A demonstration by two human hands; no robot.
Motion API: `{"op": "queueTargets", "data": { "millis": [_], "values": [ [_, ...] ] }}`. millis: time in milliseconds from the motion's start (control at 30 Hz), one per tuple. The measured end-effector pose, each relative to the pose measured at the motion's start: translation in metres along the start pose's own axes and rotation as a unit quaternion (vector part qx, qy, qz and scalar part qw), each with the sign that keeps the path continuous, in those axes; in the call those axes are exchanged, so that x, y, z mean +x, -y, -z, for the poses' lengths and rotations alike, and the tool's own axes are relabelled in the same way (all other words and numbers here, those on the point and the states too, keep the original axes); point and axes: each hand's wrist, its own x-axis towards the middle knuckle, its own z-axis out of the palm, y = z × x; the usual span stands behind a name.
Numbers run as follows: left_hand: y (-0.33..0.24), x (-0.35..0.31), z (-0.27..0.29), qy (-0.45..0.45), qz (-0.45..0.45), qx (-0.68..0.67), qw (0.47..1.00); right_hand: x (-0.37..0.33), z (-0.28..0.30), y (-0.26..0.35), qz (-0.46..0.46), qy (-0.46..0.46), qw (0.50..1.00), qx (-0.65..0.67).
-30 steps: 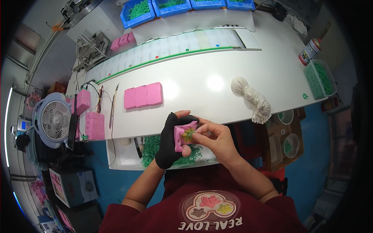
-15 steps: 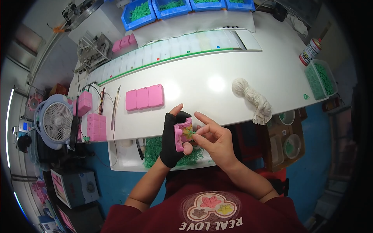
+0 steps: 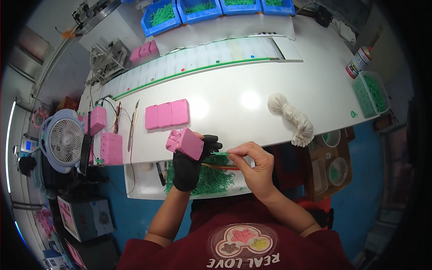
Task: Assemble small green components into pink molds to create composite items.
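Observation:
My left hand (image 3: 186, 171), in a black glove with bare fingertips, is closed around a pink mould block (image 3: 185, 144) and tilts it over the table's front edge. The block's hollowed end faces away to the left. To the right of it, my right hand (image 3: 254, 164) is bare and pinches a small green moulded piece (image 3: 220, 153) between thumb and fingertips, apart from the block. Below both hands, a heap of similar green pieces (image 3: 202, 181) lies in a white drawer-like tray (image 3: 135, 182).
Three pink blocks (image 3: 167, 114) lie in a row on the white table (image 3: 225, 99). A bundled white cloth (image 3: 291, 119) is at the right, tweezers (image 3: 133, 126) and a fan (image 3: 66, 140) at the left. Blue bins (image 3: 200, 12) of green pieces stand at the back.
My left hand has moved left and turned the pink mould block over, so its coloured hollow no longer shows. The green piece, held in my right hand, is now away from the block.

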Motion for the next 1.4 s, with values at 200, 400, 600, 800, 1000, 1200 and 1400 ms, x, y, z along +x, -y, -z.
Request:
{"op": "queueTargets", "data": {
  "millis": [200, 400, 600, 800, 1000, 1200, 1400],
  "values": [
    [-0.001, -0.002, -0.005, 0.003, 0.008, 0.048, 0.999, 0.001, -0.002, -0.006, 0.043, -0.024, 0.998, -0.046],
    [0.004, -0.005, 0.001, -0.008, -0.003, 0.011, 1.0, 0.001, -0.001, -0.007, 0.034, -0.022, 0.998, -0.048],
    [0.006, -0.005, 0.003, -0.02, -0.003, 0.009, 1.0, 0.0, 0.001, -0.006, 0.034, -0.021, 0.998, -0.053],
    [-0.003, -0.004, -0.01, -0.06, 0.004, -0.09, 0.994, 0.002, 0.002, -0.006, 0.025, -0.021, 0.998, -0.058],
    [-0.002, 0.0, -0.002, -0.121, 0.047, 0.011, 0.992, 0.004, 0.005, -0.009, 0.015, -0.032, 0.998, -0.052],
    [0.003, -0.001, 0.007, -0.121, 0.016, 0.05, 0.991, 0.007, 0.006, -0.009, 0.012, -0.033, 0.998, -0.053],
    [0.003, -0.001, 0.009, -0.144, 0.023, 0.061, 0.988, 0.009, 0.008, -0.009, 0.012, -0.039, 0.998, -0.054]
  ]
}}
